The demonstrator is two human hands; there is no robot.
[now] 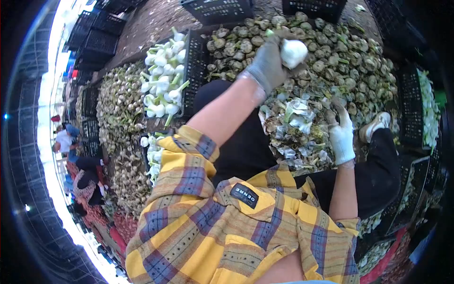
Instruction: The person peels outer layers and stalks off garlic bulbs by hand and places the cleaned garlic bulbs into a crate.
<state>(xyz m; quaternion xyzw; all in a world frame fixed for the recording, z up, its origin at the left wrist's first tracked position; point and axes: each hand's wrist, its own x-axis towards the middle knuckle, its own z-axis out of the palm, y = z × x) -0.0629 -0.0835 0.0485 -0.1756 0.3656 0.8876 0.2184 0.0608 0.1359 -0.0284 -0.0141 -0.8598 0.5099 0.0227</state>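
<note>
My left hand [270, 61], in a grey glove, is stretched forward over the pile. It is closed around a clean white garlic bulb [293, 53], and a bit of green stem shows by the fingers. Lower and to the right is my right hand [340, 132], in a white glove with dirty fingertips. Its fingers are apart and nothing shows between them. Beside it lies a heap of peeled garlic skins [299, 116]. Dirty, unpeeled garlic bulbs [331, 61] spread out in front of both hands.
A black crate [195, 71] by my left knee holds white garlic bulbs [163, 78] with stems. Another crate [410, 106] of garlic stands at the right. Black crates [218, 10] stand ahead. More garlic [122, 104] covers the ground leftward, where other people [87, 182] sit.
</note>
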